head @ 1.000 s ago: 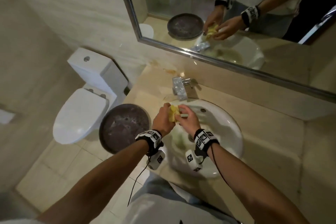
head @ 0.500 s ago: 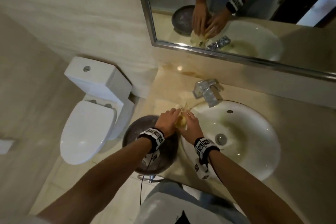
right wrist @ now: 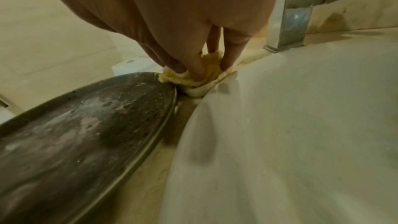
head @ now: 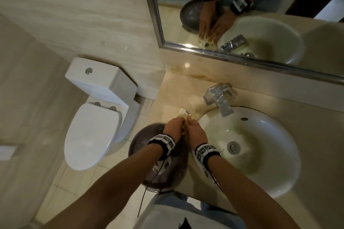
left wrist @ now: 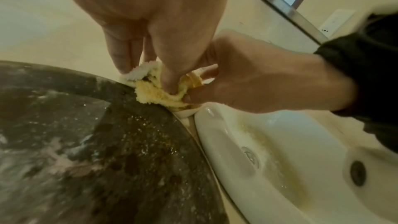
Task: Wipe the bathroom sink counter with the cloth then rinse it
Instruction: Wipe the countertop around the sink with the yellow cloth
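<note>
A bunched yellow cloth (head: 183, 112) (left wrist: 150, 91) (right wrist: 211, 67) lies on the beige counter (head: 176, 95), in the narrow gap between the white sink (head: 260, 135) and a dark round bowl (head: 145, 141). My left hand (head: 174, 125) (left wrist: 147, 79) pinches the cloth between thumb and fingers and presses it down. My right hand (head: 195, 129) (right wrist: 212, 71) sits right beside it, fingers dug into the same bunch at the sink's rim. Most of the cloth is hidden under both hands.
A chrome faucet (head: 219, 98) stands at the sink's back left, a short way beyond the hands. A mirror (head: 242, 15) hangs above the counter. A white toilet (head: 93, 135) sits to the left, past the counter's end. The dark bowl overhangs the counter's front left edge.
Both hands have carried the cloth from under the faucet over the basin leftward and down onto the counter beside the dark bowl.
</note>
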